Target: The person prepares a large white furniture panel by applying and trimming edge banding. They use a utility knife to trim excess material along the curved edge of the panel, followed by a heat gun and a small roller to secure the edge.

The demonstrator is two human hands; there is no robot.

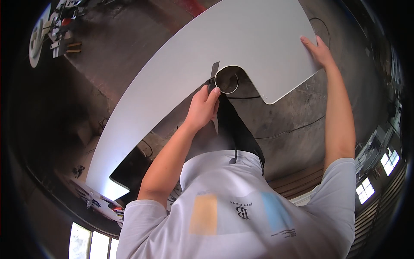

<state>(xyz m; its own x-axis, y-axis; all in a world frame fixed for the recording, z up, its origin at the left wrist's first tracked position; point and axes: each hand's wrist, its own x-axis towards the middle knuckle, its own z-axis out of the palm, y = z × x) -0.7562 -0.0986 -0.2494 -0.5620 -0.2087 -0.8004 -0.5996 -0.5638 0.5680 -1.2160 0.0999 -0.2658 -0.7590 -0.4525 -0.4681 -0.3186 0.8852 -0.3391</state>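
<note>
A large white panel, with a long curved outer edge and a rounded notch, spans the view ahead of me. My left hand is closed around a dark-handled knife at the notch's left side. The flat grey blade points away from me and overlaps the panel by the edge. A thin white strip curls in a loop out from beside the left fingers, over the notch. Gripping the panel's right edge is my right hand, its thumb on the top face and the other fingers mostly hidden.
Tools with wooden handles lie at the upper left, near a pale rounded piece. A black surface shows beneath the panel's left end. Dark cables cross the stained floor. Wooden slats lie at the lower right.
</note>
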